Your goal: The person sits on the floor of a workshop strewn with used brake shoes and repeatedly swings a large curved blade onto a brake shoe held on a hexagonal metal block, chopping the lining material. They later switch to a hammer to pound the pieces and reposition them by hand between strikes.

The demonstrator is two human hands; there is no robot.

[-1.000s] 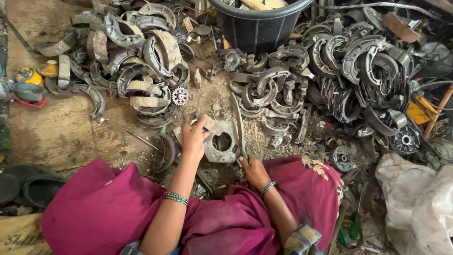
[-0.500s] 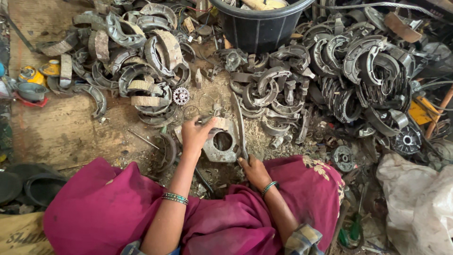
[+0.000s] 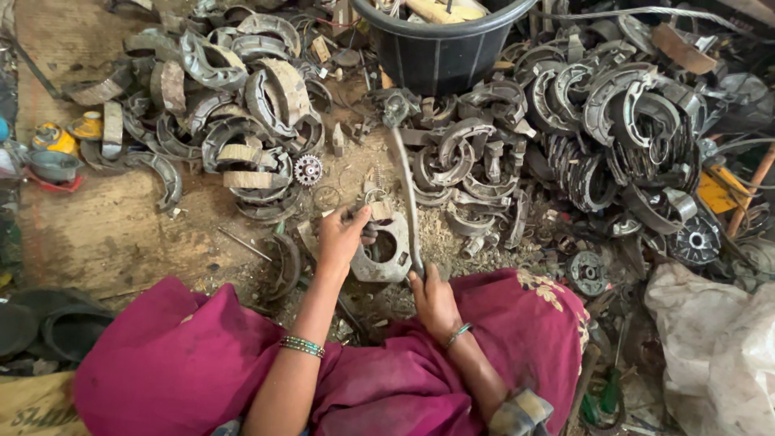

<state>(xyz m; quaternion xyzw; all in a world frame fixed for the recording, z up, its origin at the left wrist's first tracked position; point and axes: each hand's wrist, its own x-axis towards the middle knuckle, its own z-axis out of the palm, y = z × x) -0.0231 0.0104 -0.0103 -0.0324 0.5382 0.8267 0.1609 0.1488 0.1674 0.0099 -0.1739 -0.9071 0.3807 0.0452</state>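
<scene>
Head view: the seated person's left hand presses down on a flat grey metal plate with a round hole lying on the dirt floor just in front of the knees, fingers closed over its upper edge beside a small spring, while the right hand is wrapped around the lower end of a long metal bar that slants up over the plate. Work on this plate appears to be mid-way. Heaps of curved brake shoes surround it, below a black tub.
</scene>
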